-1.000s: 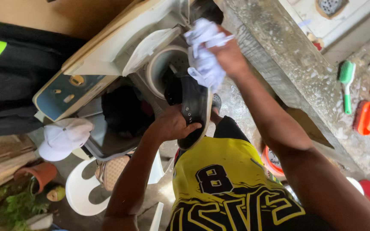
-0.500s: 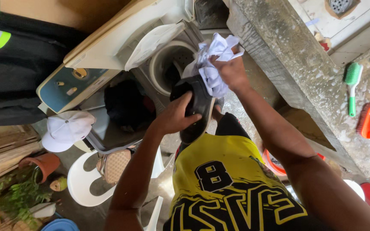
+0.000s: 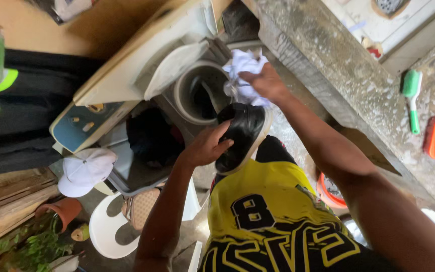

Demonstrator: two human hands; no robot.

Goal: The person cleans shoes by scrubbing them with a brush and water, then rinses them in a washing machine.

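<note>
The left hand [image 3: 205, 146] grips a black shoe [image 3: 241, 135], fingers curled over its side. The right hand [image 3: 263, 83] clutches a white cloth [image 3: 242, 68], bunched under its fingers at the shoe's far end.

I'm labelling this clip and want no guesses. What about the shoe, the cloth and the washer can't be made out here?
Head view only:
- Black shoe: its heel end is covered by the left hand.
- White cloth: the right hand hides part of it.
- Washer drum: its inside is too dark to tell any contents.
- Orange bucket: mostly behind the right forearm.
</note>
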